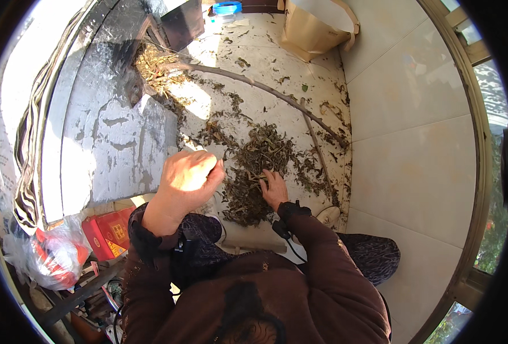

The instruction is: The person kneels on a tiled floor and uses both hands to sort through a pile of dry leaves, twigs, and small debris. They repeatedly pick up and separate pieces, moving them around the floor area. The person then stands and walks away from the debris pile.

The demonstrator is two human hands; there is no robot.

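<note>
A heap of dried leaves (264,148) lies on the light tiled floor in front of me, between my feet. My right hand (274,188) rests with bent fingers at the heap's right side, touching the leaves; whether it grips any cannot be told. Raised to the left of the heap, my left hand (192,174) is closed in a fist in bright sunlight, and its palm side is hidden, so anything inside it does not show. Beyond the heap, a long curved branch (254,81) crosses the floor, and a thinner stick (318,148) lies at the right.
A worn grey board (120,150) stands at the left, with yellowish plant scraps (155,64) behind it. A brown paper bag (307,36) and a blue-lidded container (226,9) are at the back. A red box (105,234) and a plastic bag (51,253) sit lower left. A tiled wall (413,150) bounds the right.
</note>
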